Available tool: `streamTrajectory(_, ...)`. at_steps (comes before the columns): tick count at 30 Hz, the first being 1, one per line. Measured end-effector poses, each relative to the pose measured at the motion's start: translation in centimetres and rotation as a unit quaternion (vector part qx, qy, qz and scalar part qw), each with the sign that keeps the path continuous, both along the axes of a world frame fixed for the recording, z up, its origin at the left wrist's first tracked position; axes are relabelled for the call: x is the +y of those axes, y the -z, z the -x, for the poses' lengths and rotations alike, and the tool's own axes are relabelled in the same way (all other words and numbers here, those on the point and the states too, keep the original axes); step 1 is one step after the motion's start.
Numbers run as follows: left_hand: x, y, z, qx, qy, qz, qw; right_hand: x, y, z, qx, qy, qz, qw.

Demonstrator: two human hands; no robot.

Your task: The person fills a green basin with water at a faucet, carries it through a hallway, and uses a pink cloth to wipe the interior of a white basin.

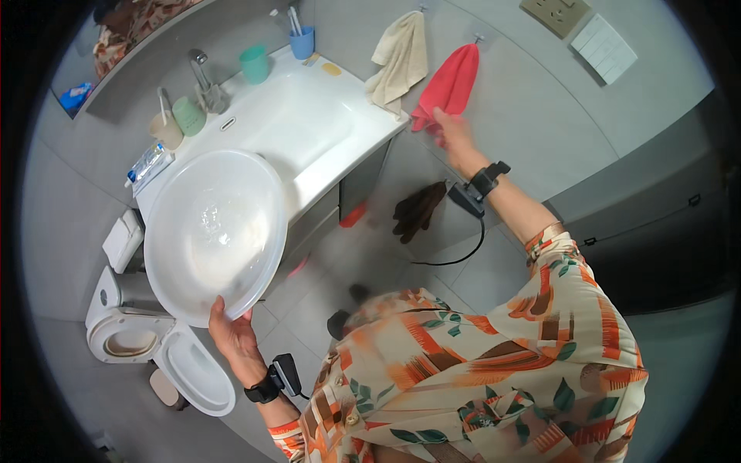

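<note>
My left hand (233, 339) grips the near rim of a large white plastic basin (216, 231), thumb on the inner side. The basin is tilted, its far side over the left end of the white sink (309, 116); shiny highlights show inside, and I cannot tell if it holds water. My right hand (451, 137) reaches to the wall, fingers closed on the lower part of a red towel (455, 77) that hangs from a hook. Beside it a beige towel (401, 58) hangs from another hook.
Cups, a blue cup (302, 42) with toothbrushes and a green cup (253, 64), stand around the metal faucet (205, 85). A toothpaste box (150, 166) lies at the counter's left. The toilet (127, 339) is lower left. Dark gloves (419, 210) hang below the towels.
</note>
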State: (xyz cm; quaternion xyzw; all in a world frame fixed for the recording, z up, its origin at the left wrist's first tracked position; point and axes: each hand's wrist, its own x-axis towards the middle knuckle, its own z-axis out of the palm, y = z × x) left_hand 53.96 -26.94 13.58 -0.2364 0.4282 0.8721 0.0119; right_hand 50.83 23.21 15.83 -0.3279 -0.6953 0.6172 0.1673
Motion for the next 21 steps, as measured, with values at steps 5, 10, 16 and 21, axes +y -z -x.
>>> streamTrajectory(5,-1.1,0.3,-0.1,-0.020,-0.018,0.041,0.999,2.0,0.2,3.0,0.125,0.034,-0.047,0.990)
streamTrajectory(10,-2.3,2.9,-0.3,-0.032,-0.014,0.025,0.999,2.1,-3.0,1.4,0.103,-0.049,-0.280,0.953)
streamTrajectory(16,-2.8,3.2,-0.9,-0.046,-0.015,0.026,0.999,3.1,-9.0,2.1,0.415,0.068,-0.103,0.902)
streamTrajectory(21,-1.9,2.0,-0.6,-0.046,0.002,0.031,0.998,0.7,-17.8,1.4,0.457,-0.016,-0.163,0.874)
